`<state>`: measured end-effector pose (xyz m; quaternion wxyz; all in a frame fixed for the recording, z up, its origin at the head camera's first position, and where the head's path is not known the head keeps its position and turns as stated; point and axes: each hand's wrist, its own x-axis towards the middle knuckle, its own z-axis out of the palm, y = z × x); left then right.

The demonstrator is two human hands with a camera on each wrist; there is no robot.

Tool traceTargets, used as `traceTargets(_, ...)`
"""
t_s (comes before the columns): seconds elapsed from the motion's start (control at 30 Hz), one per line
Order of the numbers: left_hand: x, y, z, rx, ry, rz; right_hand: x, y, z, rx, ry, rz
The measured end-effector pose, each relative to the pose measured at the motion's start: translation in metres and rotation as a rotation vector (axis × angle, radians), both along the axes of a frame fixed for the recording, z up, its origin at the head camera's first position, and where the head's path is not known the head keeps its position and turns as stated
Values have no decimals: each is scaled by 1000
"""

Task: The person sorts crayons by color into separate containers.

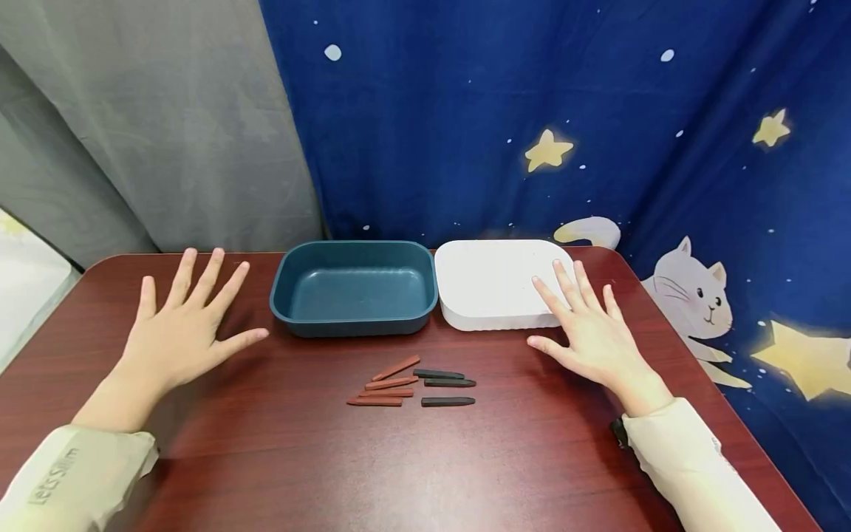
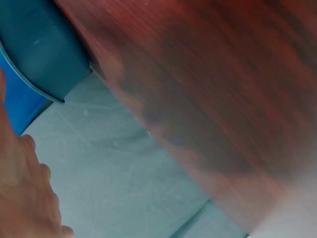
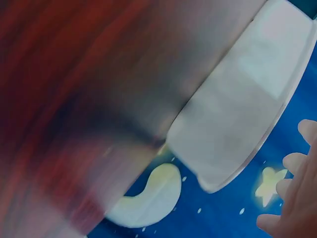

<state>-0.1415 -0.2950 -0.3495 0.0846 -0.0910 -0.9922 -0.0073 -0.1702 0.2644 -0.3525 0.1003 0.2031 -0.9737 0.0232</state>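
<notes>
Both of my hands are raised with the fingers spread, and neither holds anything. My left hand point(image 1: 176, 336) is left of a dark teal bin point(image 1: 352, 329), apart from it. The bin's inside shows nothing in it. My right hand point(image 1: 592, 336) overlaps the right end of a white bin point(image 1: 492, 323) in the head view; the right wrist view shows the fingers point(image 3: 294, 161) apart from that bin. Between the hands lie several reddish-brown crayon-like sticks point(image 1: 389, 383) and, to their right, three black ones point(image 1: 448, 402), all with tapered ends.
The two bins stand side by side at the back edge of the brown wooden table point(image 1: 299, 458). Behind it hang a grey curtain point(image 1: 166, 133) and a blue curtain point(image 1: 432, 111) with stars and a white cat.
</notes>
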Motion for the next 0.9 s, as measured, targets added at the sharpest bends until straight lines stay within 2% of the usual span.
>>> traceTargets(0.27,-9,13,1,33,24,-43,2,-28,5,-5,17,75)
traceTargets(0.63,-27,31,2,73,-8,-100,5,-70,11,-95,-11,238)
traceTargets(0.8,-36,39,2,81,-48,-114,6,-90,12,-137,-32,310)
traceTargets(0.9,-41,42,1,91,-98,-119,8,-102,11,-150,-41,347)
